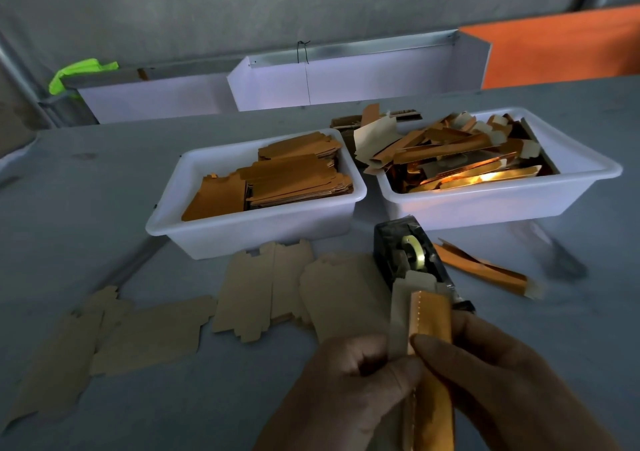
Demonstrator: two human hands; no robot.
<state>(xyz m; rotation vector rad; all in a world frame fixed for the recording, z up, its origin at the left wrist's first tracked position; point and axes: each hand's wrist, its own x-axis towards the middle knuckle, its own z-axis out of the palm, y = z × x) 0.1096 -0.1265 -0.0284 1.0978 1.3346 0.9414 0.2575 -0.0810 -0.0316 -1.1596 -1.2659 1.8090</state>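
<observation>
Cardboard carton, long, folded, gold-orange, sits above the grey table's near edge, clamped low down between left hand and right hand, its long axis pointing away at the black tape dispenser just beyond its far end, the cutter nearer the right hand.

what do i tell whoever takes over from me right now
Left hand and right hand both pinch one gold carton, folded, just in front of the tape dispenser.
Done: a jumble of folded cartons fills the right bin; a stray carton lies right of the dispenser.
Left: probably tape this one, then fold the flat blanks left of the dispenser and the stack in the left bin.
</observation>
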